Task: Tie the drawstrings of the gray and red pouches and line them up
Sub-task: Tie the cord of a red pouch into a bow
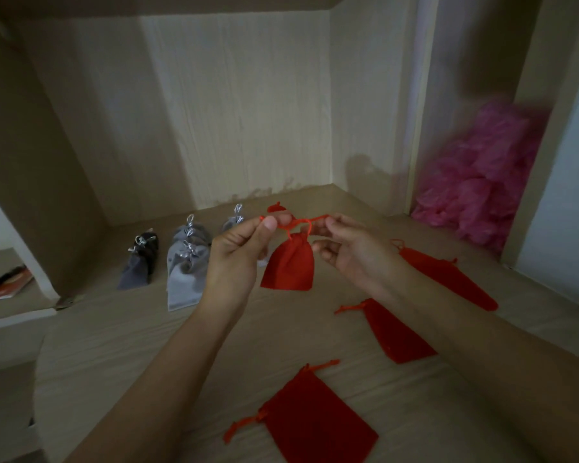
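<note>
My left hand (238,248) and right hand (345,248) pinch a red pouch's (290,267) drawstrings (301,223) above the pale wooden worktop (147,345). Gray pouches (184,259) line the alcove's back; pink plastic (482,182) fills the right corner.

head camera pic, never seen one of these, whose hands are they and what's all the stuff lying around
There is no machine here. A person wears a camera on the head, so you look down at their own arms. The left hand and right hand each pinch a drawstring of a red pouch, held up over a wooden surface. Three more red pouches lie flat near the person, the closest by the bottom edge. Gray pouches stand lined up at the back left. A blurred pink heap sits at the right.
</note>
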Demonstrator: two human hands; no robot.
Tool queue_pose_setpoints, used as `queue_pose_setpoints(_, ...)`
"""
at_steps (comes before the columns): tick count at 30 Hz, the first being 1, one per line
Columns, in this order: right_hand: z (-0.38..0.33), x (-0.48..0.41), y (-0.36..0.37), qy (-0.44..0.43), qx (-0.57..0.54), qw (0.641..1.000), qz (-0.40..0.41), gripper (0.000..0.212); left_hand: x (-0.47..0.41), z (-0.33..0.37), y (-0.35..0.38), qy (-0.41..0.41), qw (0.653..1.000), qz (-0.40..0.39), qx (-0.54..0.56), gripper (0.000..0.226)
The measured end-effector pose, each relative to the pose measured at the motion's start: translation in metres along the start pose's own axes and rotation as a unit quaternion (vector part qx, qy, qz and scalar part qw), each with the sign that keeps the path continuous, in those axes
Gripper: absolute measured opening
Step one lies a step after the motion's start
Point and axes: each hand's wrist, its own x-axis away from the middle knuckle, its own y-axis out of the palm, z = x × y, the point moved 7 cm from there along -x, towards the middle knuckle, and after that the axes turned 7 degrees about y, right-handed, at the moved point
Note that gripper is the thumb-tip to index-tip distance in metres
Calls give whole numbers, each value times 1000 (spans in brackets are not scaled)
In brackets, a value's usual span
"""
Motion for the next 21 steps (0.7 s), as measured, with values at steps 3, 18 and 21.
queue_pose_setpoints(3,3,-3,-5,49,-147,988,3,27,1,-6,8,-70,985,-21,156,25)
queue_pose_setpoints(18,2,-9,-12,65,-66,996,1,28,18,-32,19,-282,936,-172,120,16)
queue_pose_setpoints(21,3,-7,-11,104,-31,993,-36,27,23,-42,18,-301,931,-189,84,15)
